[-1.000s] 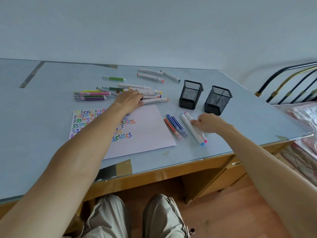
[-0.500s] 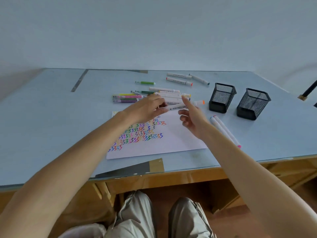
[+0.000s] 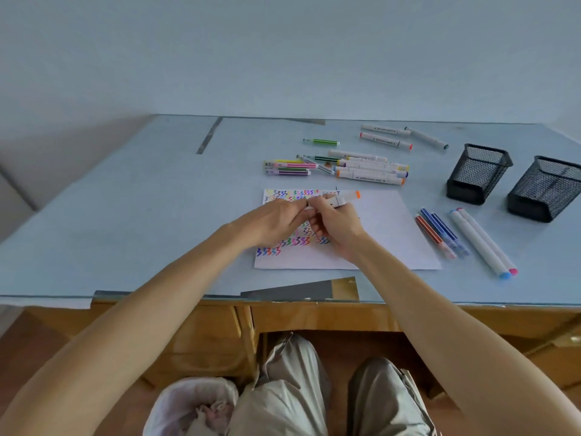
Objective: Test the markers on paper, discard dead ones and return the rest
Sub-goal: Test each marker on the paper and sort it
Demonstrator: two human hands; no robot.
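Note:
Over the white paper, which carries rows of coloured zigzag test marks, both hands hold one white marker with an orange end cap. My left hand pinches its left end. My right hand grips its barrel, orange cap pointing right. Beyond the paper lies a cluster of white markers and thin coloured pens. To the right of the paper rest red and blue thin pens and two white markers with blue and pink caps.
Two black mesh pen holders stand at the right. Three more markers and a green pen lie further back. A lined bin sits on the floor under the desk by my knees.
My left hand lifted the orange-capped marker from the cluster and brought it over the paper; my right hand left the markers at the right and took hold of its barrel. The view swung left and down.

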